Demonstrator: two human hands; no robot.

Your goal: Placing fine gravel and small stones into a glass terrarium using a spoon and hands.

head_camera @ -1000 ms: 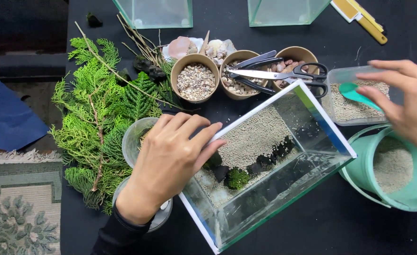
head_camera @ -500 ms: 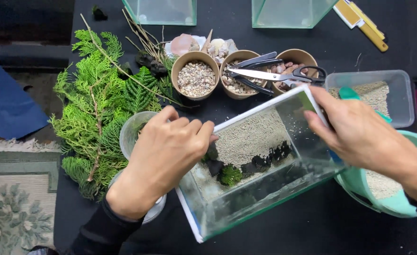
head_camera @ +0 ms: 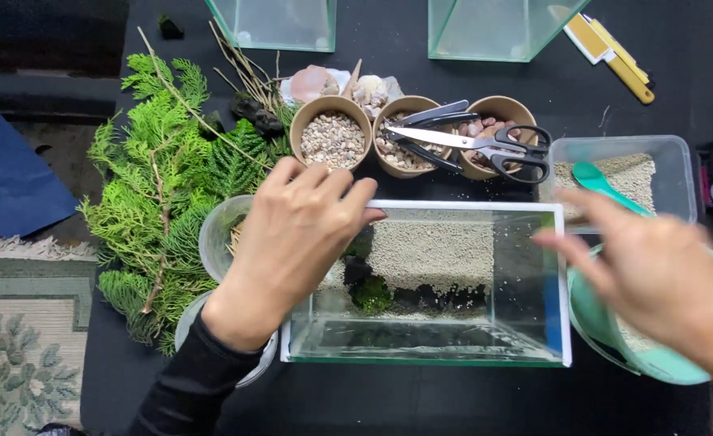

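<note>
Gripping the glass tank's (head_camera: 429, 282) left rim, the left hand (head_camera: 296, 234) steadies it while the right hand (head_camera: 655, 282) hovers open just beside its right wall.

Black long sleeve, bare hands (head_camera: 296, 230)
</note>
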